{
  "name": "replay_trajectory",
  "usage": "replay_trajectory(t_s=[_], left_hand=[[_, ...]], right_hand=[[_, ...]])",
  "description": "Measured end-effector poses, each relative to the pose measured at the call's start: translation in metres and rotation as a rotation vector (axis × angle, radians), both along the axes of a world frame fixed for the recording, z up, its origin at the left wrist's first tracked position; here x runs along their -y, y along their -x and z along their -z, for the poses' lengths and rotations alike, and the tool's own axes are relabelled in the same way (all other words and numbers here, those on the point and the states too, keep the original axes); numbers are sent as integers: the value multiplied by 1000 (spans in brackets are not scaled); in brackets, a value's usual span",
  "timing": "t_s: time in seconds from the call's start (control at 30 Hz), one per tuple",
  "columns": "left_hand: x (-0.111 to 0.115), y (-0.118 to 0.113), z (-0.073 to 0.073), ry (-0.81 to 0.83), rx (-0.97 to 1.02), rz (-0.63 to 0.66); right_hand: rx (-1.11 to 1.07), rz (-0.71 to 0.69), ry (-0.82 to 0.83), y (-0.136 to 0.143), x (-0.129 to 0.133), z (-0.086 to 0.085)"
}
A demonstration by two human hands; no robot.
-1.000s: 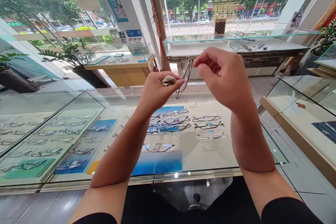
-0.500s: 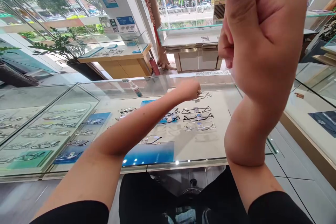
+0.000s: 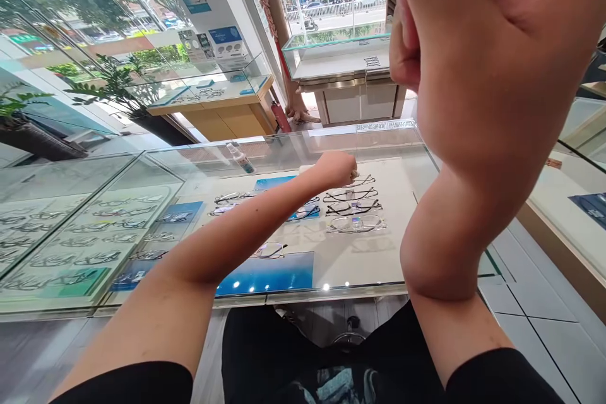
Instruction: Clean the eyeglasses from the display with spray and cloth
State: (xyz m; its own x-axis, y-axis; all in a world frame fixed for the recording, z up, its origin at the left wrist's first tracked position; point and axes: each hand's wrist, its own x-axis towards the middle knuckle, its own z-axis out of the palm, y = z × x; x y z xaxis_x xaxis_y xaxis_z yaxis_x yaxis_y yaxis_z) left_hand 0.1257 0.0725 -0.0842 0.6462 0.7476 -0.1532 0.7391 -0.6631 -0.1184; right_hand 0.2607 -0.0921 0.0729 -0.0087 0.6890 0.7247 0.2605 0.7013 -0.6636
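The left hand (image 3: 335,169) is curled closed, with the knuckles up and the fingers folded inward toward the counter (image 3: 388,262). Something small and pale shows at its fingertips, but what it is cannot be made out. The right hand (image 3: 492,57) is raised close to the camera and cut off by the upper edge of the view; its visible fingers are bent into the palm, and whether anything is held inside cannot be told.

The counter is topped with smooth, clear glass over a pale cream surface, on which reflections and small bright light spots are seen. The nearest glasses (image 3: 365,181) are thin and dark-rimmed, with slender temples; they are placed just beside the left hand's fingers, on its right, and contact cannot be confirmed. Nearer the body than that hand, dark-framed glasses (image 3: 353,194) are laid out in a row with others, followed by clear-framed glasses (image 3: 356,224) with broad, rounded lenses. A lone pair of glasses (image 3: 271,251) is set closer still to the body, beside a glossy blue sheet (image 3: 284,273), partly hidden by the left forearm (image 3: 246,227). To the left of the left hand, a whitish spray bottle (image 3: 241,159) is seen tilted. All of these are situated well below the right hand.
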Motion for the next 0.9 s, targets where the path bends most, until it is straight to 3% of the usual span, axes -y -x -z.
replay_trajectory(t_s=[0.07, 0.13, 0.27, 0.4, 0.5, 0.6, 0.7, 0.8, 0.9], left_hand=[[2, 0, -1, 18, -3, -8], [5, 3, -7, 32, -2, -24], [18, 32, -38, 56, 201, -121], [34, 98, -77, 155, 512, -338], [48, 163, -91, 193, 694, -581], [62, 229, -85, 239, 870, -816], [73, 287, -65, 212, 988, -1015], [77, 329, -41, 182, 986, -1113], [73, 356, -19, 135, 986, -1161]], right_hand=[[-67, 83, -295, 1, 6, 0], [-28, 164, -428, 3, 10, -2], [157, 196, -331, 10, 12, -10], [102, 201, -250, 30, 13, -8], [111, 113, -305, 47, 18, 1], [218, 64, -292, 61, 17, 12], [377, 83, -201, 75, 4, 24], [349, 189, -106, 84, -20, 48], [395, 256, 25, 77, -45, 83]])
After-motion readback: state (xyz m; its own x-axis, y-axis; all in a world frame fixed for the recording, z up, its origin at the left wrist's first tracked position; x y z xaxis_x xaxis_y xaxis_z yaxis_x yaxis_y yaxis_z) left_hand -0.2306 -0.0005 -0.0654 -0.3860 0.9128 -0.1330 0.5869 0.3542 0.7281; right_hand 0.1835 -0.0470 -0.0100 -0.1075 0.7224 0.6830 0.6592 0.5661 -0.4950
